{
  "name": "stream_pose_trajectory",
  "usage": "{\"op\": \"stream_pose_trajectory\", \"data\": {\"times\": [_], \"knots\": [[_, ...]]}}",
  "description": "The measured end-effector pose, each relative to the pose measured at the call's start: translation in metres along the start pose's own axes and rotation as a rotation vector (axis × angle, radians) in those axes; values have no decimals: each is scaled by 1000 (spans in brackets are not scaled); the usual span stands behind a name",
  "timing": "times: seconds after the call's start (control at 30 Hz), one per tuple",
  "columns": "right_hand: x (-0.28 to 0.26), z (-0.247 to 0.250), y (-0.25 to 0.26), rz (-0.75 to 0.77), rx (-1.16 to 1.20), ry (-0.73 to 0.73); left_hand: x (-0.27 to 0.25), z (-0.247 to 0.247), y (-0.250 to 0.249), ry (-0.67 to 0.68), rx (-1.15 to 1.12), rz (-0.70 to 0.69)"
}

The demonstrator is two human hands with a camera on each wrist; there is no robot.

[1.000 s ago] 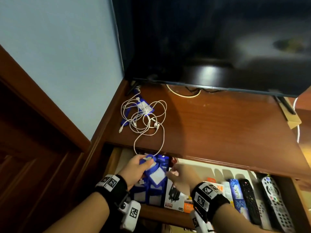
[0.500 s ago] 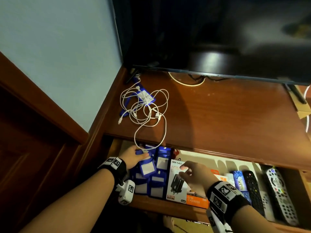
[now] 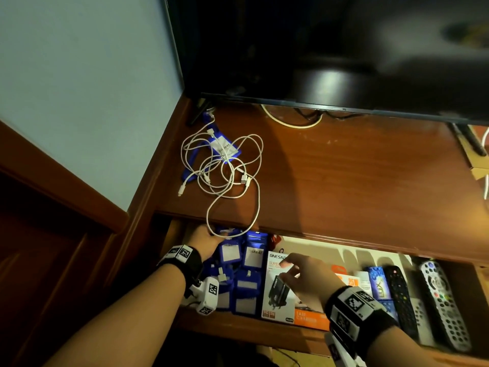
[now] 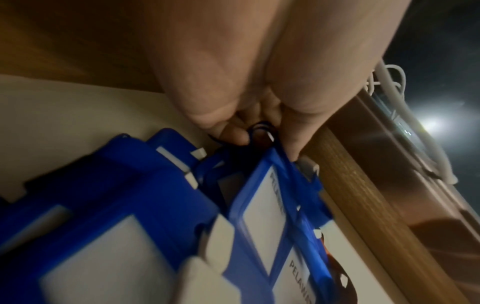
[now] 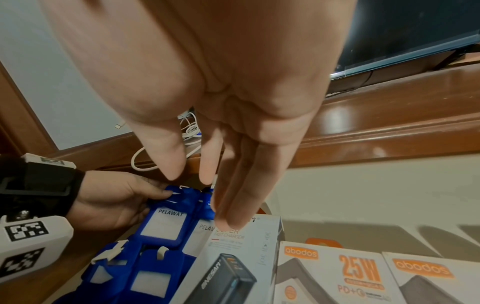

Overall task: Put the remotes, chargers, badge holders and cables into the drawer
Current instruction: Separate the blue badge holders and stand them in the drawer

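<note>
Left hand [image 3: 205,241] at the far-left corner of the open drawer [image 3: 238,332], fingertips pinching the top edge and lanyard loop of a blue badge holder [image 4: 262,218]; the rest of the badge holders [image 3: 238,276] lie stacked below it. A loop of the white cables [image 3: 225,170] droops off the desk edge right above this hand. The bundle lies on the desktop [image 3: 344,176], far from both hands, tangled over one more blue holder [image 3: 225,149]. Left hand is the nearer one; judged next reach is up and away.

Right hand [image 3: 304,279] hovers over the boxed chargers [image 3: 280,287], fingers straight and slack, holding nothing. Remotes [image 3: 412,295] lie at the drawer's right end.

Views: the left wrist camera shows the pinch; the head camera hides those fingertips under the desk lip. Right wrist camera shows printed box labels.
</note>
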State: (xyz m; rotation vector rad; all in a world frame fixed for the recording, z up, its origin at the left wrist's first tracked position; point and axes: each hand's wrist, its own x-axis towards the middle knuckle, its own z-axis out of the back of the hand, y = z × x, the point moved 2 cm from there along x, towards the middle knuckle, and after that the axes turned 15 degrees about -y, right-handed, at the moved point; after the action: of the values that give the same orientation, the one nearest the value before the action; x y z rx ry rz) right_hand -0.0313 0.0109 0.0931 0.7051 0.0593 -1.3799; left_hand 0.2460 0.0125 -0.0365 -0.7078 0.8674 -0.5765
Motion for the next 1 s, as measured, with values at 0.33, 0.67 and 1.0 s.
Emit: {"op": "stream_pose_trajectory", "data": {"times": [0.33, 0.67, 1.0], "knots": [[20, -6, 12, 12, -46, 3, 0, 2, -6, -79, 157, -66], [54, 6, 51, 208, 37, -83, -4, 17, -11, -18, 147, -43], [147, 59, 166, 516, 143, -445, -70, 79, -46, 170, 279, -90]]}}
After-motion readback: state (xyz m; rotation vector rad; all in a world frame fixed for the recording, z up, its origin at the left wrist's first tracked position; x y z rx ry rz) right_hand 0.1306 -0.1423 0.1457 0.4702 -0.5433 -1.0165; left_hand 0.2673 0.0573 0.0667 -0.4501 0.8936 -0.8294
